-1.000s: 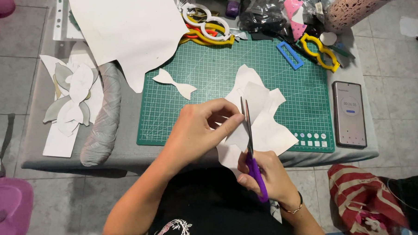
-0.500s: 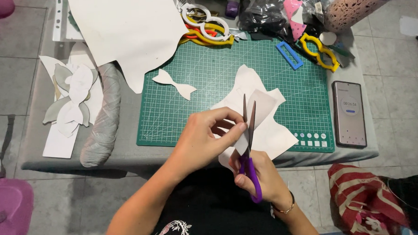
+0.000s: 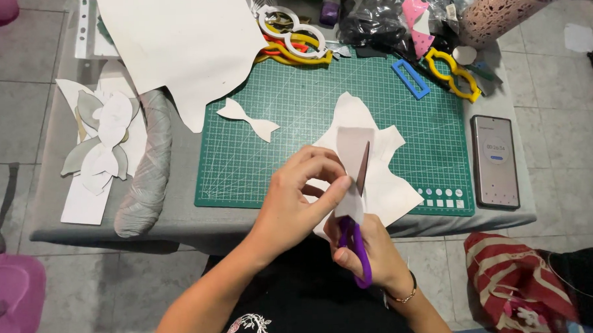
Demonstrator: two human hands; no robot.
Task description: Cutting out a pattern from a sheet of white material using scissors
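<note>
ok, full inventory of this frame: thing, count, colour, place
cutting mat: 1, green, table centre
scissors: 1, purple handles, in right hand
white sheet piece: 1, white, being cut, over mat's near edge
bow-shaped cutout: 1, white, on mat, left
large sheet: 1, white, table top left
cutout pile: several, white and grey, table left
grey roll: 1, left of mat
glasses-shaped templates: several, white, yellow, red, top centre
yellow frame: 1, top right
blue rectangle frame: 1, on mat
phone: 1, dark, right of mat
left hand: pinching the sheet
right hand: in scissor handles

Phone [image 3: 495, 161] right of green mat [image 3: 257, 161]: dark rectangle, white lit screen.
</note>
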